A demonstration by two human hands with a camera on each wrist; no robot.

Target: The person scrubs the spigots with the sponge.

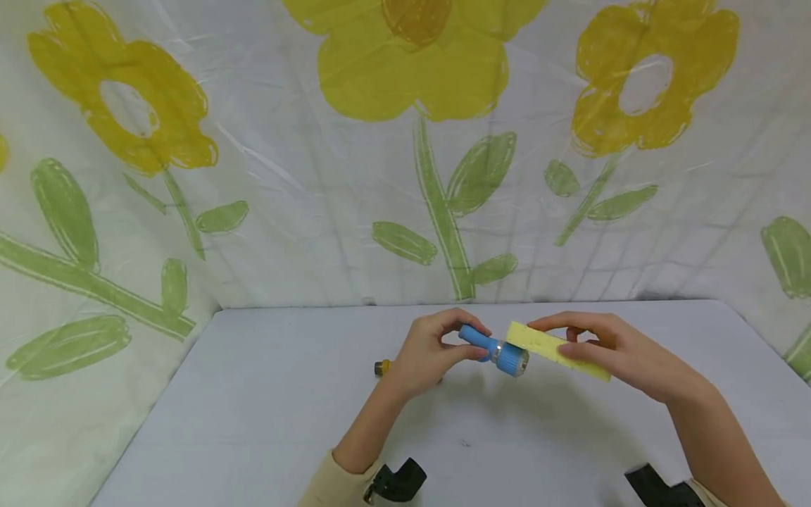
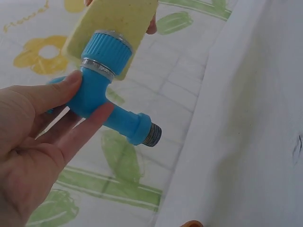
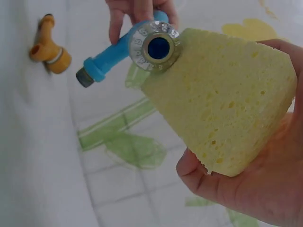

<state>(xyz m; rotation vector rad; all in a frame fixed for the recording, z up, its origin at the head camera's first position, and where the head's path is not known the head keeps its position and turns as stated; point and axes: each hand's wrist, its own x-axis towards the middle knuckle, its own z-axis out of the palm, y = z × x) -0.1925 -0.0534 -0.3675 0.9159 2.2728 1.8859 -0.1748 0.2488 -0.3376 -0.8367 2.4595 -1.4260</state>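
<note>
Above the table, my left hand pinches a blue faucet between thumb and fingers. Its ribbed knob has a clear, numbered-looking end, and a threaded dark inlet sticks out at the other side. My right hand grips a yellow sponge by its edges. The sponge's far end lies against the faucet's knob or just beside it; touching seems likely in the left wrist view, where the sponge shows behind the knob. Part of the faucet's spout is covered by the left fingers.
An orange-yellow faucet lies on the white table, partly hidden behind my left hand in the head view. Behind the table hangs a pale sheet with painted flowers. Black wrist mounts sit at both sleeves.
</note>
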